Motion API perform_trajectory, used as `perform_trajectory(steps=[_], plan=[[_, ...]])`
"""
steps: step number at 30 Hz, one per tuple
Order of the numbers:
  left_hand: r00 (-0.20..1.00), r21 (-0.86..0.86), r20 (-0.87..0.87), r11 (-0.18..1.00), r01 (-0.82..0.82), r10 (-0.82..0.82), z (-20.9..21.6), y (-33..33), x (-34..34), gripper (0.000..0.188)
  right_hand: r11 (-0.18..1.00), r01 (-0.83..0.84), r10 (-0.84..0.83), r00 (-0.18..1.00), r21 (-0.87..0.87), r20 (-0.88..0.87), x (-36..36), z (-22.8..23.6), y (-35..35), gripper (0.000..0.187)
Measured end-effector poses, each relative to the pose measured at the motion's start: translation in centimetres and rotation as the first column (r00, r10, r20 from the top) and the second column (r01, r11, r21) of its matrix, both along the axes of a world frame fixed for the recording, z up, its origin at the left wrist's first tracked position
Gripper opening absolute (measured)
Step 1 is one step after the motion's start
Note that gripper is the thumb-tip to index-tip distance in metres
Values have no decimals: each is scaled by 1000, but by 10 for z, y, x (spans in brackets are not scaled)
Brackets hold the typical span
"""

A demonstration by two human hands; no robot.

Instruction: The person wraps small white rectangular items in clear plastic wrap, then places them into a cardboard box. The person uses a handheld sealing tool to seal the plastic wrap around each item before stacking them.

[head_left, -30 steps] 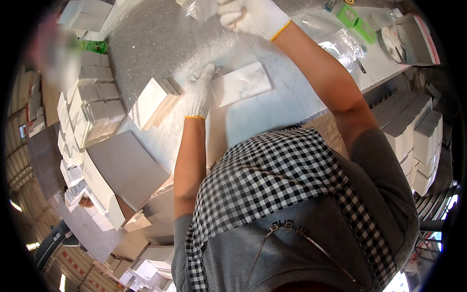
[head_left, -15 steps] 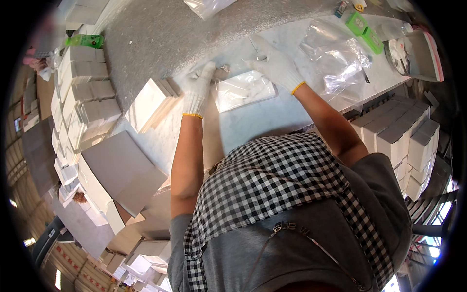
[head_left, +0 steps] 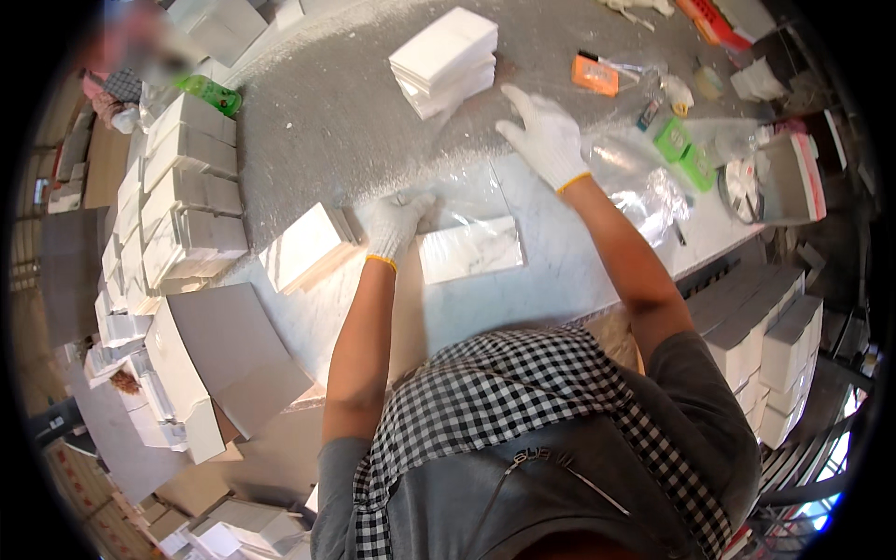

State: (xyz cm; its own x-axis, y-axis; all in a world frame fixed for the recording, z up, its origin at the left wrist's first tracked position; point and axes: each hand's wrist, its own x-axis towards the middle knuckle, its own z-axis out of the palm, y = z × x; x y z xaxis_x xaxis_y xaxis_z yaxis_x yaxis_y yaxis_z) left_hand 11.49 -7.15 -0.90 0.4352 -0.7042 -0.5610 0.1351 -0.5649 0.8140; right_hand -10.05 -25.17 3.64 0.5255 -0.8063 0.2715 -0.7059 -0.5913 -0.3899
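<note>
White, marble-veined tile [head_left: 478, 252] lies on the bench [head_left: 574, 252] just right of the left hand [head_left: 398, 225], the nearer one, long axis running left to right; whether those curled fingers grip anything, I can't tell. The right hand [head_left: 549, 142] spreads wide beyond.

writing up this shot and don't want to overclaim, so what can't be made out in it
All in the head view:
- Left hand: pale glove and clear film blend at the fingertips, so its grip can't be told.
- White tile: underside hidden, facing the tabletop.
- Red object: cut off by the top edge.
- Upper-left patch: blurred, details lost.
</note>
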Motion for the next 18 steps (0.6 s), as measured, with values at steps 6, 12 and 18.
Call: perform_trajectory(steps=[6, 12, 18], plan=[[1000, 61, -7, 998, -6, 7, 18, -6, -7, 24, 760, -434, 335, 900, -483, -280, 74, 72, -112, 68], [1000, 45, 20, 999, 7, -8, 14, -2, -4, 29, 755, -650, 453, 617, -91, -644, 126, 94, -139, 85], [999, 34, -39, 999, 36, -35, -8, -2, 4, 37, 755, -650, 579, 592, 93, -560, 126, 111, -136, 82]])
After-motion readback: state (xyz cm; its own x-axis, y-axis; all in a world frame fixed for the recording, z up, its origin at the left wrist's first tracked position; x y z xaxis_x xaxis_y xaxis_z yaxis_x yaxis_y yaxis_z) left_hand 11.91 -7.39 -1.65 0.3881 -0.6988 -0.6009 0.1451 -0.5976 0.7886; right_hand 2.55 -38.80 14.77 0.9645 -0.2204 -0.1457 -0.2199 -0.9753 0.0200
